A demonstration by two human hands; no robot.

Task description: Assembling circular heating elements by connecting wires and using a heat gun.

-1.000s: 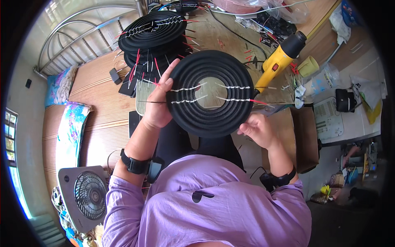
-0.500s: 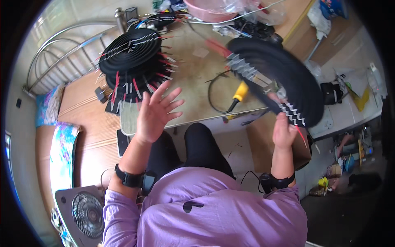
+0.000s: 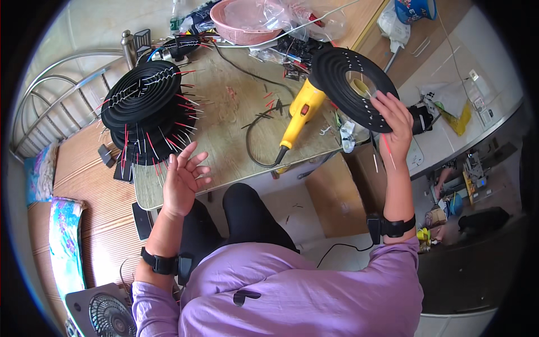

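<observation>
My right hand (image 3: 394,122) grips the lower right edge of a black ribbed ring (image 3: 331,70), which is tilted above the table's right side. Red and white wire ends hang below that hand, and small pale marks run across the ring's ridges. Beside the ring's left edge lies a yellow corded power tool (image 3: 303,112) with a red switch, looking like a heat gun; the ring hides its far end. My left hand (image 3: 182,180) is open over the front table edge, fingers spread, holding nothing. Just beyond it stands a stack of similar black ribbed rings (image 3: 143,84), bristling with red and white wires.
The table (image 3: 224,126) carries wire scraps, a black cord and a small plastic packet (image 3: 347,136). At the back are a pink basket (image 3: 238,31) and plastic bags. A fan (image 3: 109,314) stands lower left, a cardboard box (image 3: 331,196) under the table, a metal bed frame (image 3: 73,62) left.
The ring in my right hand has swung upward from a blurred, lower position, uncovering more of the yellow tool. My left hand has dropped lower and leftward in the picture, still open; the whole view has shifted.
</observation>
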